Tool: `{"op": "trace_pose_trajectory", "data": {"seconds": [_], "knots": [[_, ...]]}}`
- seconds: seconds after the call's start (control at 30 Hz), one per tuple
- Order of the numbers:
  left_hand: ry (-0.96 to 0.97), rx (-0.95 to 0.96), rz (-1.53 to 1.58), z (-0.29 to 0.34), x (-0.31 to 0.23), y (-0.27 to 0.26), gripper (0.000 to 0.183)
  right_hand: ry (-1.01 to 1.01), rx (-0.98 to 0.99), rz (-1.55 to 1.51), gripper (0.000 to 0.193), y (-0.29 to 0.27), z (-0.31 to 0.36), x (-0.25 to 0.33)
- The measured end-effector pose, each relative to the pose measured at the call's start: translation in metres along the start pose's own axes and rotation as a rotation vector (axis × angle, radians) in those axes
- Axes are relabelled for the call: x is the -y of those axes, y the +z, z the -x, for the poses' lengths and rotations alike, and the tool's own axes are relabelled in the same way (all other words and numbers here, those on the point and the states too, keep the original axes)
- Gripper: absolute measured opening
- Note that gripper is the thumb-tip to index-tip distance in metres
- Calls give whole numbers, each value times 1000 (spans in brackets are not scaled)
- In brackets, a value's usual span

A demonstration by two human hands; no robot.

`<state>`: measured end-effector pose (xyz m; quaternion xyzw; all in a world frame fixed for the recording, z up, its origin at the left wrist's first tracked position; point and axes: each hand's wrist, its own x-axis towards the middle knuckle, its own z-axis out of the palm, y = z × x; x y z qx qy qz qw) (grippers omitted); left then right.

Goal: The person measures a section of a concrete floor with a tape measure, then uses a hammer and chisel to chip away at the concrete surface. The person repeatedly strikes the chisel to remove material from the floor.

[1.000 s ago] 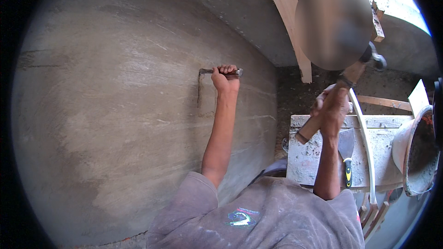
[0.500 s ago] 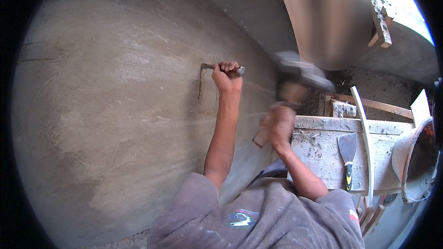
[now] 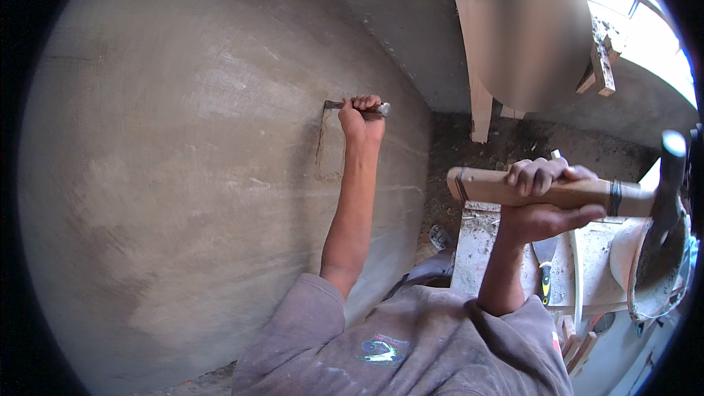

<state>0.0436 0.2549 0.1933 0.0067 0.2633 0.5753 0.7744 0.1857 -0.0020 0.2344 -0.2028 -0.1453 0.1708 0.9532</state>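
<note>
On the plastered wall (image 3: pixel 183 169), my left hand (image 3: pixel 361 123) is closed round a chisel (image 3: pixel 383 109). Its blade end meets the wall at the upper corner of a narrow rectangular cut (image 3: pixel 332 148), and its metal striking end points right. Off to the right, my right hand (image 3: pixel 539 209) grips a hammer (image 3: pixel 480 185) by its wooden handle, which has dark bands near both ends. The dark hammer head (image 3: pixel 667 180) is at the far right, well apart from the chisel and slightly blurred. My palm hides the middle of the handle from below.
Below my right hand is a dirty white work board (image 3: pixel 475 249). On it lie a putty knife (image 3: pixel 545 268) with a black-yellow grip and a pale strip (image 3: pixel 578 279). A mortar-stained bucket (image 3: pixel 636 308) stands at right. Wooden planks (image 3: pixel 480 106) lean at the back near a bright window.
My right hand has swung the hammer rightward, away from the chisel, and the hammer head now points right. The left hand and chisel stay at the same spot on the wall.
</note>
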Motion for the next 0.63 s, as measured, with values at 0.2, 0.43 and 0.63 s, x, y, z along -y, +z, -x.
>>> {"op": "trace_pose_trajectory", "data": {"seconds": [0.2,0.43,0.63], "knots": [[-60,-12,11,-5,-4,4,38,911,147,650,36,-4,98,-111],[-91,-35,55,-16,0,1,41,460,183,589,44,-5,67,-57],[-91,-47,110,-16,-8,2,38,111,-29,-48,63,30,19,-30]]}}
